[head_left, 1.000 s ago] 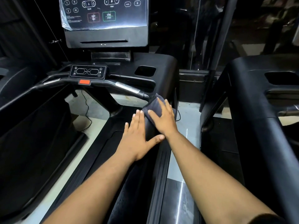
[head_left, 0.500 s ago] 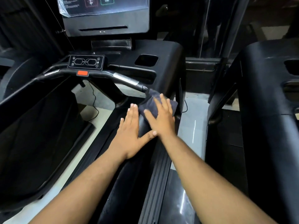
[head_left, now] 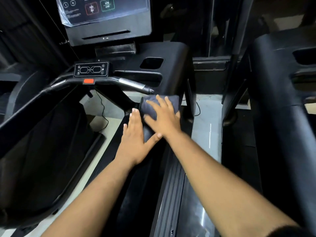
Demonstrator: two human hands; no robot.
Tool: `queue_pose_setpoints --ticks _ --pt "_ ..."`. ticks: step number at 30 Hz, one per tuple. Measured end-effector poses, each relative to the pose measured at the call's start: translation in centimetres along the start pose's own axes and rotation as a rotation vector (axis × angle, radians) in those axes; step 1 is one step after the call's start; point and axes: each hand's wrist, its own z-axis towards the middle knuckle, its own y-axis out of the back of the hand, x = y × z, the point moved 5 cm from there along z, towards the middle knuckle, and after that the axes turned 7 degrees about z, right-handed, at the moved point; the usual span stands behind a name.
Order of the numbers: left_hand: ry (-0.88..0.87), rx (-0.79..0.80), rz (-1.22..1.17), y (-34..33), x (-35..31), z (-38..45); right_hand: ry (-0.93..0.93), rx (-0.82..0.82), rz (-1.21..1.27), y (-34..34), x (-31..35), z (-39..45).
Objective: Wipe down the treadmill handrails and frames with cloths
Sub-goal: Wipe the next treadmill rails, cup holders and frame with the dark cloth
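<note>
A dark grey folded cloth (head_left: 148,104) lies on the black right side rail (head_left: 145,177) of the treadmill, just below the end of the front handlebar (head_left: 131,83). My right hand (head_left: 164,117) presses flat on the cloth with straight, spread fingers. My left hand (head_left: 136,135) rests flat on the rail beside the cloth, fingers straight, its thumb reaching under my right wrist. Part of the cloth is hidden under my right hand.
The treadmill console screen (head_left: 106,16) with its plastic film stands ahead, a small control panel (head_left: 91,69) and red stop button (head_left: 88,81) below it. A second treadmill's black frame (head_left: 280,117) rises at right. Grey floor (head_left: 205,127) runs between the machines.
Both hands and the cloth have slid forward along the rail toward the console. The head camera has come closer and tipped down slightly.
</note>
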Motion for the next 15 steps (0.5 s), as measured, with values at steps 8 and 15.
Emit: queue_pose_setpoints --ticks 8,15 --pt "0.036 0.032 0.031 -0.4 2.2 -5.1 -0.017 0.02 0.147 -0.6 -0.7 -4.5" --pt "-0.005 0.035 0.141 -0.2 1.9 -8.2 -0.003 -0.071 0.13 -3.1 2.2 -11.2"
